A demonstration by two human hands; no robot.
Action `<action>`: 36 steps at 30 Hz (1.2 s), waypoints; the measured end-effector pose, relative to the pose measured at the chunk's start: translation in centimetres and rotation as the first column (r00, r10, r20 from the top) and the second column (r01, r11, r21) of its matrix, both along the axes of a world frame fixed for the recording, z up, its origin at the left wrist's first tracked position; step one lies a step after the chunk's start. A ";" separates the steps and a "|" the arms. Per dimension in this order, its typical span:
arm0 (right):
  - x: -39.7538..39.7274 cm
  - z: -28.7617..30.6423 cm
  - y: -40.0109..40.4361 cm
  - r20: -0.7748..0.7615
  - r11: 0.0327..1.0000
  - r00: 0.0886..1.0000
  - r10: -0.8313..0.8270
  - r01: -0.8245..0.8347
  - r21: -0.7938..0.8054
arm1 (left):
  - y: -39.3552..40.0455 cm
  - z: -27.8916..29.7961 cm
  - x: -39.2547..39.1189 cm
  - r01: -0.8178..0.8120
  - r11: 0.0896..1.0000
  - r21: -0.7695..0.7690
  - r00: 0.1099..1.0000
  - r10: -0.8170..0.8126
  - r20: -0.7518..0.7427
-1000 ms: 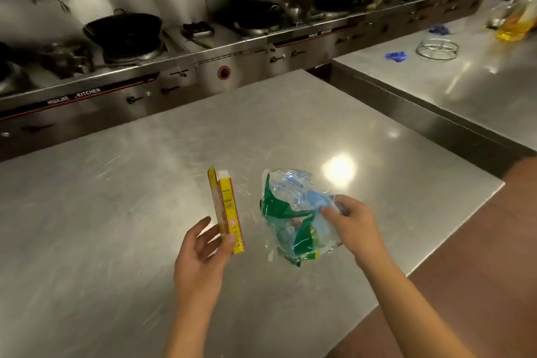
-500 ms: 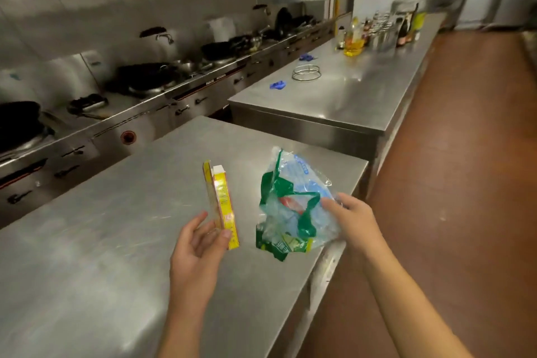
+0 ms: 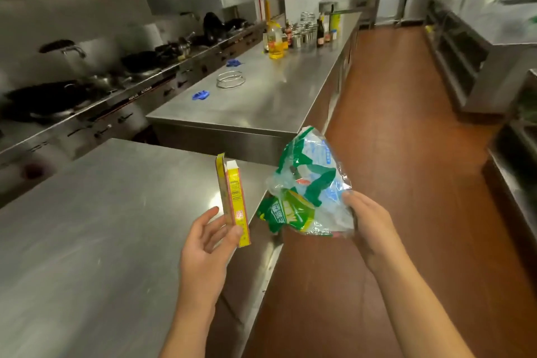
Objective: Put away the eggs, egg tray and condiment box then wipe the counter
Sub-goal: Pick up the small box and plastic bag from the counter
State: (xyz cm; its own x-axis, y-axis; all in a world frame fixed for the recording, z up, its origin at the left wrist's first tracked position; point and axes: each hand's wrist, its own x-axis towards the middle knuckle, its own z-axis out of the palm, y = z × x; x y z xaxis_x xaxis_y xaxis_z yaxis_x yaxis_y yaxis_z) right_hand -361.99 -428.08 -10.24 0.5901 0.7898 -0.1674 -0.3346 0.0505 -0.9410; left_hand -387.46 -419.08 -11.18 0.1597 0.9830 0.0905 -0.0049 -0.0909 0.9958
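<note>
Along the far left runs a stove line with dark woks set in its burners and a steel pot behind them. In front of it lies the near steel table, its top bare where it shows.

Over the right edge of this table the person's left hand is raised, palm turned up. Its grip is a light pinch: the thumb presses on the lower narrow face of the condiment box and the fingers sit behind it, loosely spread. The box is yellow, stands nearly upright in the air clear of the table, and its top flap is open.

Just right of the box, apart from it, the right hand holds a crumpled plastic bag, clear with green and blue print. This grip is closed around the bag's right side, thumb on top and fingers hidden beneath. The bag hangs past the table's edge, above the red-brown floor. Whether anything is inside it cannot be told.

Beyond stands a second table, carrying a blue cloth-like scrap, a wire ring, another blue scrap, an oil bottle and a cluster of bottles and tins at its far end. At the far right are steel shelving units.
</note>
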 end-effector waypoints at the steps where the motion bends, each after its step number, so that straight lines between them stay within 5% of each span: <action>1: 1.3 -0.4 -0.3 -0.019 1.000 1.000 -0.017 0.017 -0.002 | 0.2 0.0 1.4 0.017 1.000 0.003 1.000 -0.017 -0.017; 12: 15.4 -1.8 -1.1 -0.101 0.939 0.934 -0.343 0.339 -0.056 | 8.2 0.0 20.5 0.302 0.953 0.021 0.953 -0.302 -0.010; 23: 27.3 -0.1 -3.3 0.029 0.684 0.694 -0.720 0.716 -0.143 | 14.0 1.5 45.3 0.729 0.682 0.057 0.679 -0.731 0.066; 29: 33.3 -0.7 -4.9 -0.046 0.549 0.547 -0.836 0.829 -0.103 | 12.6 0.7 54.0 0.818 0.573 0.039 0.572 -0.819 0.046; 36: 45.4 -2.1 -4.4 -0.105 0.506 0.496 -0.862 0.855 -0.116 | 12.6 0.7 64.5 0.808 0.590 0.012 0.589 -0.807 0.032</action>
State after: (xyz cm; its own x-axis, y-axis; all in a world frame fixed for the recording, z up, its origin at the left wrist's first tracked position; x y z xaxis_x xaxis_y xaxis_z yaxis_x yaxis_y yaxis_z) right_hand -316.55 -432.51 -12.30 0.9420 -0.1037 -0.3192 -0.2671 0.3443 -0.9000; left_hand -322.93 -406.50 -10.50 0.8853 0.4524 0.1076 -0.1051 -0.0309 0.9940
